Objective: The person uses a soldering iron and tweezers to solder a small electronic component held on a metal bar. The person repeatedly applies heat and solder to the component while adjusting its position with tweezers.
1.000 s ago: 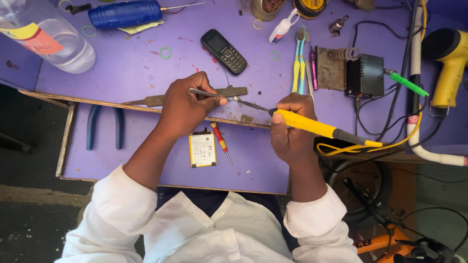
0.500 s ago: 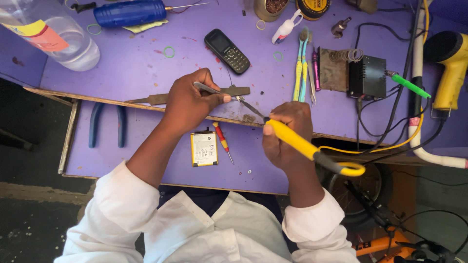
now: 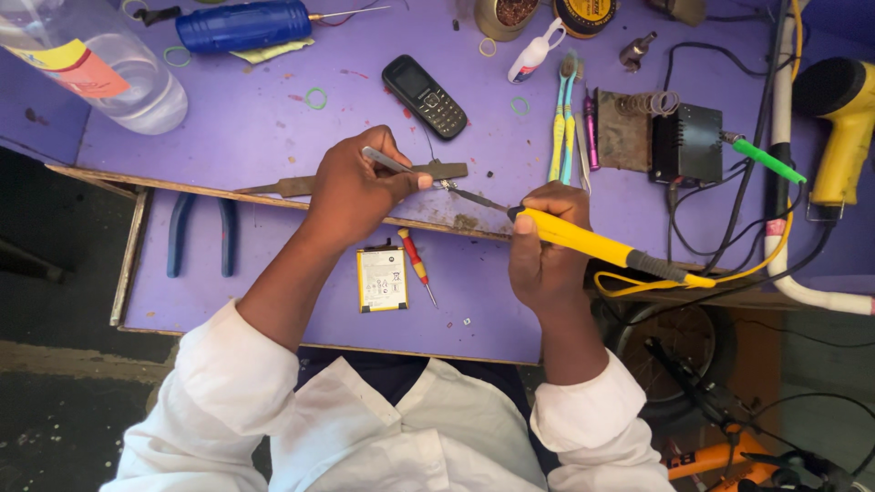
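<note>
Black keypad phone (image 3: 425, 97), blue-handled pliers (image 3: 201, 234), flat battery (image 3: 381, 280), yellow heat gun (image 3: 840, 128), clear plastic bottle (image 3: 87, 62)

A yellow-handled soldering iron (image 3: 592, 244) lies slanted, its dark tip pointing far-left. Thin metal tweezers (image 3: 387, 162) slant toward that tip at the purple bench's near edge.

One soldering iron (image 3: 592, 244), one pair of tweezers (image 3: 387, 162). One phone (image 3: 425, 96), one battery (image 3: 381, 279), two toothbrushes (image 3: 561, 114). One pair of pliers (image 3: 200, 232).

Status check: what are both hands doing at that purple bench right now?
Left hand grips tweezers. Right hand holds yellow soldering iron, tip by tweezers. Phone lies apart.
</note>
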A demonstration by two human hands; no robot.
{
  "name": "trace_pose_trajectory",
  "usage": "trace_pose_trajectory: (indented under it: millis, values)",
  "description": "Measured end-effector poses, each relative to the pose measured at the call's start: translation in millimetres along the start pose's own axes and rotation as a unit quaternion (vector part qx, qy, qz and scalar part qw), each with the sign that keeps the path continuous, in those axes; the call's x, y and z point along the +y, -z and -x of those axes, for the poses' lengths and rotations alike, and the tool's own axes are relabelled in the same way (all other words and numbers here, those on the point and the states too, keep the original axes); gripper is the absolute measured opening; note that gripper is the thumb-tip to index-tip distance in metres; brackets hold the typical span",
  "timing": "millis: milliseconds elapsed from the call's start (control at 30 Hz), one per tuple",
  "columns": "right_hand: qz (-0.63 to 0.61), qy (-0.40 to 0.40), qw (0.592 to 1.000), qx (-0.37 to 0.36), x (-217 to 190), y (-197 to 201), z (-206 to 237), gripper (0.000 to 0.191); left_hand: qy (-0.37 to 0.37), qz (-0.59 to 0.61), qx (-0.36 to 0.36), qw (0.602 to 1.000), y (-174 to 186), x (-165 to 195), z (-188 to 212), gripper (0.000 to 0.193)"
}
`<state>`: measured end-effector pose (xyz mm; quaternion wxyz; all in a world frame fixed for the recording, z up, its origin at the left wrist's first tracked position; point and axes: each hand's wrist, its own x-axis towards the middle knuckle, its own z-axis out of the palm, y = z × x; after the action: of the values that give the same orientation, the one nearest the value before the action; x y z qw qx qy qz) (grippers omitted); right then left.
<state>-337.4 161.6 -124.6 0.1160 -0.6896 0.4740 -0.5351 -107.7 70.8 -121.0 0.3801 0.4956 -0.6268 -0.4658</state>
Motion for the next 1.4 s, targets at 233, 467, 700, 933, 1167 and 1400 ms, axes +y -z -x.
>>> trace_pose_trajectory:
  millis: [233, 467, 700, 933, 1167, 1400]
  values:
    - [0.34, -0.034, 0.91, -0.235, -9.4, -2.2, 3.6, 0.039, 0.022, -0.006, 0.005, 1.0, -2.1, 1.5, -1.9, 0.036]
    - [0.171, 0.128, 0.976, -0.039, -7.2, -15.9, 46.5, 0.035, -0.012, 0.017, -0.001, 1.0, 0.4, -8.8, -2.0, 0.033]
    - [0.122, 0.145, 0.98, 0.066, 16.7, -36.9, 61.8, 0.037, -0.027, 0.039, -0.01, 0.999, 0.0, -11.6, -3.5, 0.033]
    - [0.181, 0.094, 0.979, 0.024, -4.7, -29.3, 51.4, 0.027, -0.004, -0.008, -0.005, 1.0, 4.0, -5.0, -1.5, 0.032]
    - [0.097, 0.004, 0.994, -0.041, -15.7, 5.6, -23.1, 0.018, 0.001, -0.032, -0.003, 0.999, 0.7, 1.9, 0.8, 0.035]
    - [0.073, 0.098, 0.992, -0.038, -1.8, -7.1, -29.0, 0.017, 0.004, -0.022, -0.004, 1.0, 4.3, -0.5, 1.4, 0.035]
